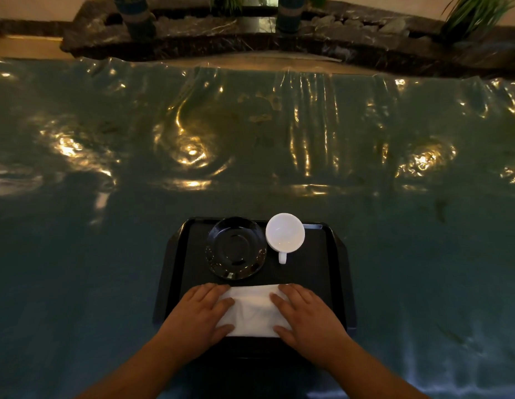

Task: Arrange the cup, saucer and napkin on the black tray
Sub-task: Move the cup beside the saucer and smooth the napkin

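On black tray, unmarked white napkin under both flat hands, left hand, right hand

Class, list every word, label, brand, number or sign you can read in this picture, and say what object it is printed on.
None: no readable text shows anywhere.
White cup: plain, no mark.
Black saucer: only light reflections.
White napkin: plain, partly covered by the left hand and right hand.
Black tray: no label visible.
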Demonstrator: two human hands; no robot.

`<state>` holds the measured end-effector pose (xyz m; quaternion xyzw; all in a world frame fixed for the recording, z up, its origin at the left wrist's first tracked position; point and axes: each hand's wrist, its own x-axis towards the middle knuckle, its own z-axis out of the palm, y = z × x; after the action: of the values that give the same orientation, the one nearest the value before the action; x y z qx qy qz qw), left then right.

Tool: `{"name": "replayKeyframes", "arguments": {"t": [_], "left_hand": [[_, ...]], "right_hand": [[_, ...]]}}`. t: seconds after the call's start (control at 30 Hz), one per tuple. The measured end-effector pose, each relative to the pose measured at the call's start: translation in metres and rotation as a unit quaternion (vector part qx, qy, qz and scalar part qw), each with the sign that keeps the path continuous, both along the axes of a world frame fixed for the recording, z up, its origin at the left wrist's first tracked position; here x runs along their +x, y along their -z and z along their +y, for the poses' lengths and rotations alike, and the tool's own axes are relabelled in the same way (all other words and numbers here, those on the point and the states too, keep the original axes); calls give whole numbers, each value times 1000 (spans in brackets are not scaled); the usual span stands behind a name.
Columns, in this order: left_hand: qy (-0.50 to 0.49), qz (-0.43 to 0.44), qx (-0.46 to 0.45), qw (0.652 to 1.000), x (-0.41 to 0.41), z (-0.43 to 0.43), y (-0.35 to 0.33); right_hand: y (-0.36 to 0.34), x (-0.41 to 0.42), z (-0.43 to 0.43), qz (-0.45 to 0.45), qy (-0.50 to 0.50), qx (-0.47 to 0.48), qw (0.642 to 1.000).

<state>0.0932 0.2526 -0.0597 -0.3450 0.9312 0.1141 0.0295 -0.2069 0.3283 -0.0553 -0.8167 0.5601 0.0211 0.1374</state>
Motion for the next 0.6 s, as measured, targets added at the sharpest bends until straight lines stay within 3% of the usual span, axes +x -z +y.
{"name": "replayKeyframes", "arguments": {"t": [0.37, 0.6], "left_hand": [[-21, 7, -51, 998, -11, -10, -3], [-38, 20, -24, 999, -8, -13, -6]], "right_hand": [[-6, -6, -16, -2, 20, 19, 1000], [-12, -3, -21, -10, 31, 29, 999]]}}
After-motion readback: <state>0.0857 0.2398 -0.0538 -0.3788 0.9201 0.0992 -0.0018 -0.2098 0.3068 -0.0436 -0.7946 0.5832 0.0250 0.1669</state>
